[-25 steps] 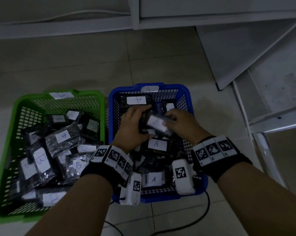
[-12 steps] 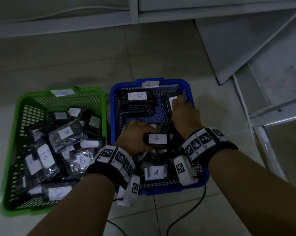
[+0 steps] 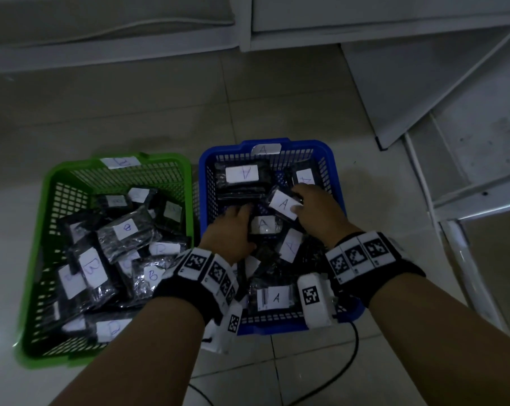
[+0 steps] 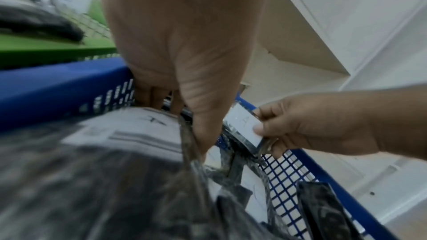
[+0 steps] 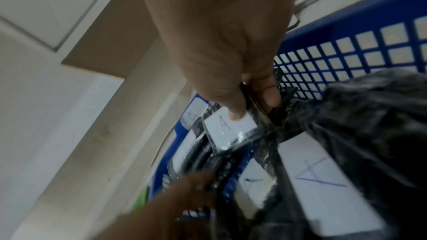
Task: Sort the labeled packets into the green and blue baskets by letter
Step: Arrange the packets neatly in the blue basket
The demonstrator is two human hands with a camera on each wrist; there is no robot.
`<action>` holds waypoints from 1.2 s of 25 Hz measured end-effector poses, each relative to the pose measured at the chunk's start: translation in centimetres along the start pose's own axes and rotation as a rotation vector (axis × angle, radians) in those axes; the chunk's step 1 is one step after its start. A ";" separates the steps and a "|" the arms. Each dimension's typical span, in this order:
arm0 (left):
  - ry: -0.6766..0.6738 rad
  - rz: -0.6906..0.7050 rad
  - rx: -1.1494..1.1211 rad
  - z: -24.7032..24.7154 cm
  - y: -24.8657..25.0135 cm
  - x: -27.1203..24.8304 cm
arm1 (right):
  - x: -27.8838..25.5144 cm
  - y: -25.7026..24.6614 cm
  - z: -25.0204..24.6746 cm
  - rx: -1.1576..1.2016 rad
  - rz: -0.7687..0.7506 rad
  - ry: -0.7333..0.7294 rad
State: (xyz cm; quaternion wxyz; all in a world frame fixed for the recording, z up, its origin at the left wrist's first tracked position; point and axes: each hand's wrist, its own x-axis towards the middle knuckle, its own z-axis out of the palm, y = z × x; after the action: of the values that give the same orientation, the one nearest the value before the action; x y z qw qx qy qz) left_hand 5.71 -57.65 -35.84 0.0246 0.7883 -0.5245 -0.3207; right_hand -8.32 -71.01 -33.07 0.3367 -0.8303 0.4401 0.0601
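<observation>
Reaching into the blue basket (image 3: 337, 183), both hands are seen from the head camera in dim light, with much of the pile masked by wrists and marker bands. The left hand (image 3: 231, 230) has its fingertips buried among the packets, so whether anything is gripped cannot be told; in the left wrist view its fingers (image 4: 157, 96) are lost behind a blurred wrapper. Several labels in the green basket (image 3: 47, 200) are too faint to be read, though "B" is legible on a few. Both baskets are of moulded plastic lattice, set touching side by side on a pale tiled floor (image 3: 130, 112). The packets are flat dark bundles in crinkled glossy film, each marked with a white paper label. An "A" packet (image 3: 283, 204) is pinched at its edge by the right hand (image 3: 318, 212), thumb (image 5: 233, 109) pressed on the label and fingers curled beneath, tilted above other "A" packets inside the blue basket. A black cable (image 3: 335, 376) is trailed across the floor.
</observation>
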 end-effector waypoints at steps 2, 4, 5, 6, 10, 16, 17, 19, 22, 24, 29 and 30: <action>-0.017 -0.007 0.108 -0.3 0.4 -0.4 | 0.3 -0.3 0.2 -0.056 -0.010 -0.024; 0.045 -0.035 0.259 -0.4 0.9 -1.0 | 0.6 -0.8 1.2 -0.159 -0.070 -0.087; 0.093 -0.034 0.372 -0.3 1.1 -1.6 | 0.8 -1.1 1.8 -0.209 -0.098 -0.126; 0.138 -0.019 0.472 -0.1 1.3 -2.1 | 1.2 -1.3 2.4 -0.241 -0.118 -0.164; 0.228 -0.032 0.433 -0.5 0.6 -3.4 | 2.1 -1.9 4.0 -0.296 -0.103 -0.314; 0.230 -0.042 0.331 -1.3 -0.9 -3.5 | 2.2 -2.1 4.3 -0.230 -0.076 -0.269; 0.226 -0.043 0.327 -1.2 -1.0 -3.4 | 2.3 -2.5 4.2 -0.169 -0.057 -0.270; 0.217 -0.053 0.318 -1.3 -0.9 -3.1 | 2.5 -3.2 4.4 -0.110 -0.055 -0.294; 0.199 -0.058 0.334 -1.4 -0.7 -2.9 | 2.5 -3.5 4.8 -0.065 -0.092 -0.311; 0.211 -0.053 0.333 -1.4 -0.7 -2.8 | 2.3 -3.3 4.9 0.034 -0.093 -0.230; 0.301 -0.031 0.207 -1.5 -1.0 -2.7 | 1.7 -2.9 5.7 0.226 0.010 -0.047; 0.321 -0.019 0.197 -1.7 -1.2 -2.7 | 1.5 -2.8 5.8 0.232 0.052 0.031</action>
State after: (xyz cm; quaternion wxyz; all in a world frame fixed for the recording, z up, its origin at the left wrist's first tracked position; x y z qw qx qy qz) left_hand 6.91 -55.30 -33.63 0.0276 0.8329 -0.5353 -0.1380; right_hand -4.08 -67.40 -36.69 0.4220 -0.7748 0.4707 0.0048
